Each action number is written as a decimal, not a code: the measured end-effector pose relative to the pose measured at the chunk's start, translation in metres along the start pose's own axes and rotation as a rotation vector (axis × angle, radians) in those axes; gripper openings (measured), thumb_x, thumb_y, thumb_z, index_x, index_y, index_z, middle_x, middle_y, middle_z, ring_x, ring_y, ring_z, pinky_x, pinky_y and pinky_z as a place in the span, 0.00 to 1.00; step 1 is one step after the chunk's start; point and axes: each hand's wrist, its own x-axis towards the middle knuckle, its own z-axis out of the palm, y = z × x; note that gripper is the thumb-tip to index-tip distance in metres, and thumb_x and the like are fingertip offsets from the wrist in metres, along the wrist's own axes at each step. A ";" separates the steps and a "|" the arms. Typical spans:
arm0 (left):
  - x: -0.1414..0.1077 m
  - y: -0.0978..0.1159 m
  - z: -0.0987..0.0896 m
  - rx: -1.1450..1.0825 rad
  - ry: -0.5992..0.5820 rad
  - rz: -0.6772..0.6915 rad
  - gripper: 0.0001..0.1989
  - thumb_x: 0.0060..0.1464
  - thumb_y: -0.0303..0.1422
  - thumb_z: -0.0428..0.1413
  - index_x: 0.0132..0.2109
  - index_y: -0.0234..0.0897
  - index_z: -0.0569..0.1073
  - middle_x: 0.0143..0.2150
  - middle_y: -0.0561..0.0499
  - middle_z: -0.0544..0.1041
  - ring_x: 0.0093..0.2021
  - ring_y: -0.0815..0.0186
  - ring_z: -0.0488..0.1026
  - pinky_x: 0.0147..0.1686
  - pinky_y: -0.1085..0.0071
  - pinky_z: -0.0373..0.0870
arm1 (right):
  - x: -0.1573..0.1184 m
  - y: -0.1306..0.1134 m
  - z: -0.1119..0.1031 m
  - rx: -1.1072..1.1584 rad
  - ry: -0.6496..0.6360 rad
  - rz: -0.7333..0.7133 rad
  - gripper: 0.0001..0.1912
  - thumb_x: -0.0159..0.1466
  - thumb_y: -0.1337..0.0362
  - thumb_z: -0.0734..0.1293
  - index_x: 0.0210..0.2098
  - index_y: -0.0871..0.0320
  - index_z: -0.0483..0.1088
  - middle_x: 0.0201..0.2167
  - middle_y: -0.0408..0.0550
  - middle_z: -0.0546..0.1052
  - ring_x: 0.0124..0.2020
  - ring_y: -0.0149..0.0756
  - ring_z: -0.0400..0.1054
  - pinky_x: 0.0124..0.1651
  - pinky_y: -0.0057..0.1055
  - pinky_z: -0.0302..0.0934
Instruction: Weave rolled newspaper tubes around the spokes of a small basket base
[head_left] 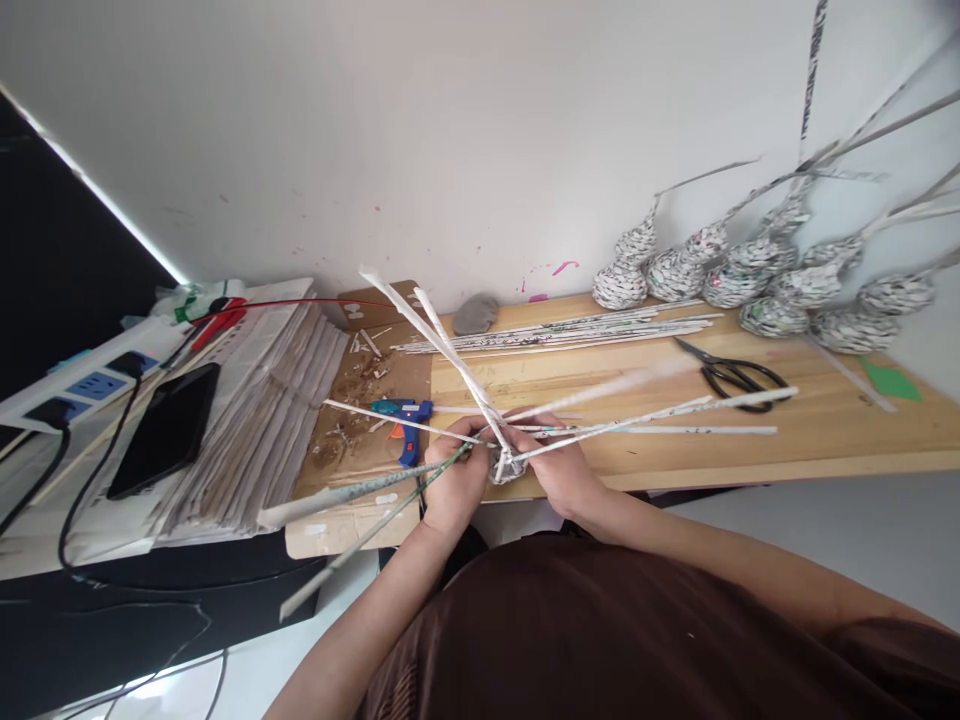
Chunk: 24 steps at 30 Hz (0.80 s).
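Note:
Between my two hands, close to the table's front edge, is a small woven newspaper piece (508,466) with long rolled-paper strips (461,365) sticking out on several sides. My left hand (455,482) is closed around its left side, where a greenish strip and a grey one run out toward the lower left. My right hand (559,463) grips the right side, its fingers curled and partly hidden behind the strips. Just left of my left hand lies a blue glue gun (412,430).
Loose paper rods (570,330) lie along the wall beside a grey stone-like lump (475,314). Black-handled scissors (739,382) and several woven gourd shapes (621,285) are at right. A newspaper stack (262,420), phone (166,430) and power strip (97,385) occupy the left.

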 end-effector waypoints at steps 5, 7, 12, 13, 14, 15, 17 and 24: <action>0.000 0.002 -0.007 0.053 0.019 0.075 0.08 0.55 0.32 0.60 0.42 0.37 0.80 0.38 0.47 0.83 0.39 0.60 0.79 0.43 0.66 0.76 | 0.007 -0.002 -0.005 -0.042 0.022 -0.030 0.12 0.56 0.56 0.74 0.30 0.57 0.71 0.28 0.44 0.78 0.31 0.36 0.72 0.33 0.31 0.63; 0.000 0.005 -0.014 0.078 -0.002 0.172 0.12 0.55 0.32 0.60 0.47 0.38 0.79 0.44 0.45 0.82 0.44 0.59 0.78 0.46 0.64 0.75 | 0.011 -0.004 -0.007 -0.032 0.047 -0.024 0.13 0.53 0.57 0.75 0.28 0.57 0.70 0.26 0.43 0.77 0.31 0.36 0.71 0.33 0.31 0.63; 0.004 0.023 -0.039 0.257 -0.148 0.398 0.19 0.54 0.34 0.64 0.53 0.41 0.77 0.50 0.44 0.79 0.52 0.56 0.74 0.55 0.59 0.70 | 0.016 -0.012 -0.008 0.031 0.071 0.103 0.14 0.48 0.57 0.76 0.26 0.59 0.71 0.25 0.44 0.76 0.30 0.37 0.70 0.31 0.31 0.62; 0.005 0.027 -0.043 0.261 -0.151 0.406 0.17 0.54 0.33 0.64 0.52 0.41 0.78 0.48 0.45 0.80 0.51 0.57 0.75 0.55 0.59 0.70 | 0.016 -0.013 -0.008 0.035 0.062 0.128 0.14 0.48 0.57 0.76 0.25 0.59 0.72 0.25 0.44 0.76 0.30 0.37 0.70 0.30 0.31 0.62; 0.006 0.031 -0.046 0.247 -0.154 0.405 0.15 0.54 0.33 0.64 0.49 0.40 0.79 0.47 0.45 0.81 0.50 0.57 0.76 0.54 0.60 0.71 | 0.015 -0.015 -0.007 0.035 0.050 0.143 0.14 0.47 0.57 0.76 0.25 0.59 0.72 0.25 0.44 0.76 0.29 0.36 0.70 0.29 0.30 0.61; 0.007 0.035 -0.048 0.224 -0.150 0.396 0.12 0.54 0.33 0.64 0.47 0.40 0.80 0.45 0.46 0.82 0.48 0.57 0.76 0.53 0.60 0.71 | 0.015 -0.016 -0.007 0.030 0.036 0.154 0.14 0.47 0.58 0.76 0.25 0.59 0.72 0.24 0.44 0.76 0.28 0.36 0.70 0.28 0.30 0.61; 0.008 0.042 -0.052 0.172 -0.160 0.367 0.08 0.56 0.33 0.62 0.44 0.40 0.81 0.43 0.47 0.82 0.47 0.58 0.78 0.52 0.61 0.72 | 0.015 -0.018 -0.006 0.013 0.015 0.170 0.14 0.46 0.58 0.77 0.24 0.59 0.72 0.21 0.42 0.74 0.24 0.33 0.67 0.26 0.29 0.59; -0.005 0.075 -0.065 -0.095 -0.614 0.202 0.33 0.51 0.45 0.65 0.63 0.47 0.70 0.54 0.42 0.79 0.56 0.50 0.76 0.54 0.55 0.74 | 0.016 -0.012 -0.007 0.049 -0.090 0.190 0.13 0.47 0.60 0.76 0.24 0.57 0.69 0.20 0.41 0.74 0.21 0.32 0.67 0.26 0.30 0.61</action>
